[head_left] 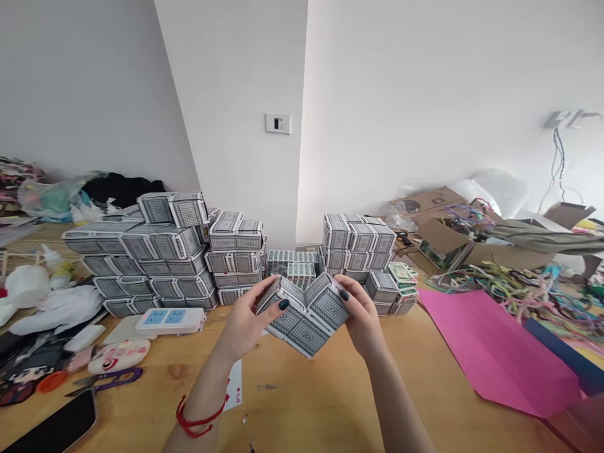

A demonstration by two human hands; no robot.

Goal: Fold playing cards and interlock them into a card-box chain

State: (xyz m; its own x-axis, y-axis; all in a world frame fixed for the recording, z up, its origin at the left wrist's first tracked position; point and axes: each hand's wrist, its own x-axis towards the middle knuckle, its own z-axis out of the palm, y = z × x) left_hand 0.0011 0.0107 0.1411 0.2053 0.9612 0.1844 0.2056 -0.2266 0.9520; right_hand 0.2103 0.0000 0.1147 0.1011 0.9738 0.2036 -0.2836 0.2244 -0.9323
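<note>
Between my two hands, above the wooden table (283, 402), is a V-notched block built from grey-backed playing cards (309, 321). My left hand (252, 321) grips its left side, thumb on the front face. My right hand (361, 314) holds the right side, thumb near the top edge; the fingers behind are partly hidden. A loose playing card (234, 387) with red diamonds lies partly under my left forearm. Behind the block stand stacked card blocks at left (160, 251), nearer the middle (236, 245) and at right (358, 245). Green-and-white packs (302, 270) sit between them.
At left lie a white power strip (172, 319), purple-handled scissors (113, 377), a phone (59, 425) and white plastic bags (61, 308). On the right are a pink sheet (495, 352), tangled colored cords (509, 289) and open cardboard boxes (448, 242). A wall (236, 63) rises behind.
</note>
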